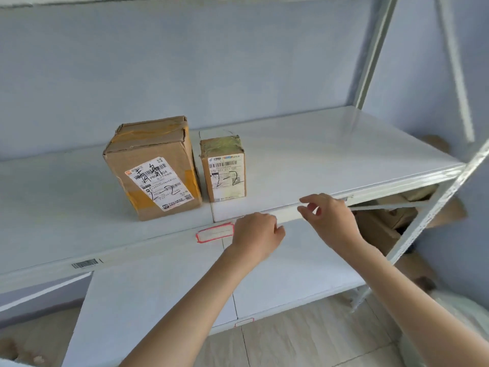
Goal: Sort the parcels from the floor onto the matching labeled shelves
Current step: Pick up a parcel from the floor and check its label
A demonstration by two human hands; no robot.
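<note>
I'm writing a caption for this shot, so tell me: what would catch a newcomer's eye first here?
Two brown cardboard parcels stand side by side on the white shelf, the larger parcel left of the smaller parcel, each with "2-2" handwritten on its label. In front of them two bare hands hold nothing: the left hand beside a red-bordered shelf label on the shelf's front edge, the right hand at the same edge, further right.

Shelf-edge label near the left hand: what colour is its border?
Red, around a white blank label; the head view shows it best.
</note>
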